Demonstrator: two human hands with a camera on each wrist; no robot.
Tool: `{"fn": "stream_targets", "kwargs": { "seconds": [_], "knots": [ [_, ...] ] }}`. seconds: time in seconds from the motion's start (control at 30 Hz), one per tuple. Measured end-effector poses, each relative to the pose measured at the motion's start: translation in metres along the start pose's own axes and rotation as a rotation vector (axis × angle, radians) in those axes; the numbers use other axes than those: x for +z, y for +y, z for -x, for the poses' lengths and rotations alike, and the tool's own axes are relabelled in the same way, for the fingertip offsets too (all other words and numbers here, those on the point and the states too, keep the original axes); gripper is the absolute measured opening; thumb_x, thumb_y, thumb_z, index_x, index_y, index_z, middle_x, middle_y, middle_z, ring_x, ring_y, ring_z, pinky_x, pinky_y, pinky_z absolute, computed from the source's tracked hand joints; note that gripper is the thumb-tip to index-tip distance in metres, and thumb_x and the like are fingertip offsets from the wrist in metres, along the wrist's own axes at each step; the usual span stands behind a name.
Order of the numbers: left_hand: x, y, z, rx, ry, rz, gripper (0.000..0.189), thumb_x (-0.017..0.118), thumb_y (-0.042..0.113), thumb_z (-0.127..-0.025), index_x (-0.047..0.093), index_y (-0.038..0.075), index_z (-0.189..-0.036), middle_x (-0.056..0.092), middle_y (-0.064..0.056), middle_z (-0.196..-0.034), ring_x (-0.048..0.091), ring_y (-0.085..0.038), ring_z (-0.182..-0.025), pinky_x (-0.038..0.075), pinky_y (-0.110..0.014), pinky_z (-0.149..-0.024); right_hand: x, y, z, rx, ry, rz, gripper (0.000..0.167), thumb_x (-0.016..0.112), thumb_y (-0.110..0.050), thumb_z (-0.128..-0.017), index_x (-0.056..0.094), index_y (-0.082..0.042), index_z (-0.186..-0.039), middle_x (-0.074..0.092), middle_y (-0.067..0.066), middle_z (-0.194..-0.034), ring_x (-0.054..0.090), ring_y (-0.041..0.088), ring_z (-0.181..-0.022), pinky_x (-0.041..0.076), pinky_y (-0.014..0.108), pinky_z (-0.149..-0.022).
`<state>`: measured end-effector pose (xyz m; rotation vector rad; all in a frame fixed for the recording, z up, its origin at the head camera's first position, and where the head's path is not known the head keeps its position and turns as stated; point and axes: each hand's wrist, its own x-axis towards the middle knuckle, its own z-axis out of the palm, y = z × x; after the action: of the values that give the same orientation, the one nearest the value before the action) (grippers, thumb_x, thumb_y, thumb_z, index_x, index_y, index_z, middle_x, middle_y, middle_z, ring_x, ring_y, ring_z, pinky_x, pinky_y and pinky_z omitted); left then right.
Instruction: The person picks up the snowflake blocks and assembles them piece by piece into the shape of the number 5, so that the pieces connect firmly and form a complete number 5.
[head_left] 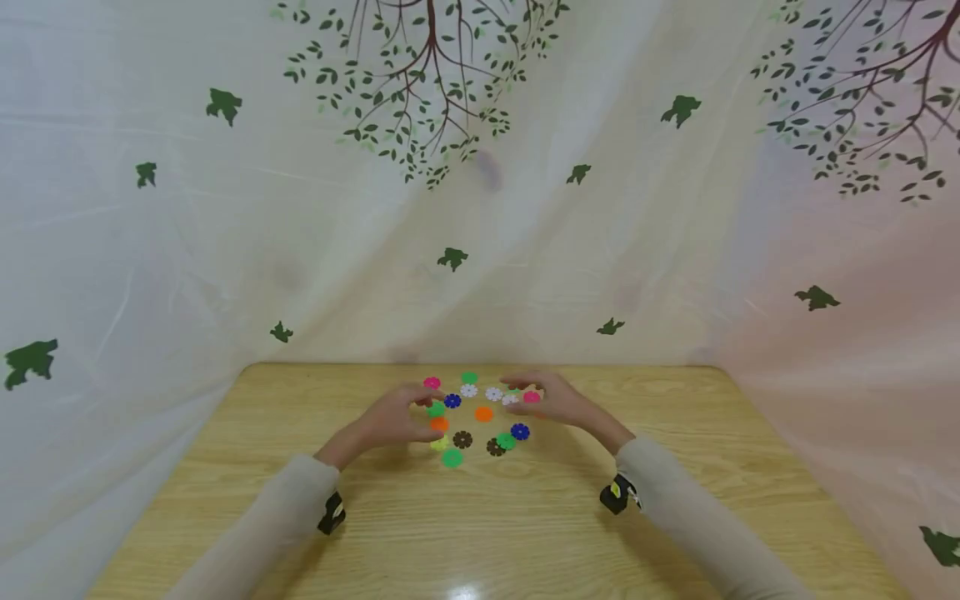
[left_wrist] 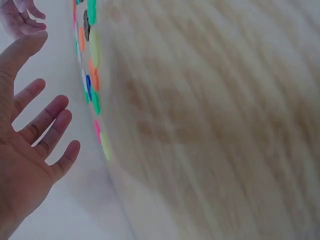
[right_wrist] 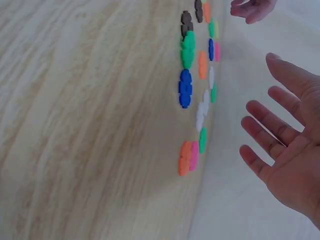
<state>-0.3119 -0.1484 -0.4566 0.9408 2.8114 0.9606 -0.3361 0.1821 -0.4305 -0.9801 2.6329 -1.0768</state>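
Flower-shaped plastic discs in several colours lie scattered on the far middle of the table. My left hand (head_left: 392, 416) hovers at the left side of them, thumb and fingers spread apart, near an orange disc (head_left: 439, 425) and a blue disc (head_left: 452, 401). On the right side, my right hand (head_left: 558, 402) is held over the discs, overlapping a pink disc (head_left: 532, 397) in the head view. Both wrist views show relaxed, parted fingers and palms with nothing in them. Between the hands lie another orange disc (head_left: 483, 414) and a white disc (head_left: 493, 393).
Closer to me are a brown disc (head_left: 462, 439), a green disc (head_left: 452, 458) and a second blue disc (head_left: 520, 432). The wood-grain table (head_left: 465, 525) ends at a pale curtain (head_left: 360, 275) printed with leaves and branches. A small black device (head_left: 615, 495) sits on the right wrist.
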Motion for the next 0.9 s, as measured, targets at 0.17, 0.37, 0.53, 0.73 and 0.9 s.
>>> {"fn": "stream_targets", "kwargs": {
  "seconds": [0.17,0.37,0.53,0.73,0.9],
  "knots": [
    [0.011,0.005,0.002,0.0,-0.076,-0.022,0.052,0.087,0.038,-0.08,0.071,0.012,-0.122,0.069,0.0,-0.111,0.063,-0.018,-0.103,0.054,-0.039,-0.091,0.008,0.006,0.003,-0.04,-0.081,-0.018,0.044,0.075,-0.019,-0.093,0.065,0.0,-0.132,0.071,0.018,-0.119,0.065,0.031,-0.109,0.054,0.046,-0.094],
    [0.016,0.013,0.002,0.03,-0.153,-0.028,0.037,0.087,0.031,-0.08,0.078,0.015,-0.111,0.068,0.002,-0.103,0.062,-0.012,-0.093,0.053,-0.026,-0.081,0.019,0.011,0.006,-0.042,-0.163,-0.013,0.033,0.078,-0.011,-0.09,0.072,-0.001,-0.121,0.072,0.009,-0.094,0.062,0.008,-0.083,0.053,0.023,-0.074],
    [0.016,0.018,-0.001,0.068,-0.2,-0.078,0.032,0.087,0.028,-0.08,0.08,0.017,-0.109,0.069,0.003,-0.095,0.058,-0.009,-0.086,0.048,-0.023,-0.074,0.024,0.012,0.007,-0.031,-0.192,-0.035,0.029,0.077,-0.008,-0.09,0.074,-0.001,-0.118,0.068,0.006,-0.085,0.056,0.005,-0.074,0.05,0.02,-0.068],
    [0.018,0.019,-0.005,0.097,-0.23,-0.138,0.031,0.085,0.028,-0.082,0.08,0.018,-0.11,0.066,0.003,-0.093,0.055,-0.009,-0.085,0.046,-0.022,-0.074,0.029,0.01,0.005,-0.06,-0.198,-0.026,0.026,0.078,-0.006,-0.088,0.075,0.001,-0.113,0.064,0.006,-0.084,0.052,0.005,-0.073,0.048,0.02,-0.068],
    [0.023,0.019,-0.006,0.097,-0.223,-0.16,0.026,0.084,0.027,-0.083,0.081,0.021,-0.109,0.064,0.005,-0.092,0.053,-0.008,-0.086,0.045,-0.022,-0.075,0.033,0.009,0.004,-0.05,-0.193,0.007,0.023,0.08,-0.005,-0.086,0.076,-0.001,-0.109,0.064,0.005,-0.083,0.051,0.005,-0.073,0.047,0.02,-0.067]
  ]
}}
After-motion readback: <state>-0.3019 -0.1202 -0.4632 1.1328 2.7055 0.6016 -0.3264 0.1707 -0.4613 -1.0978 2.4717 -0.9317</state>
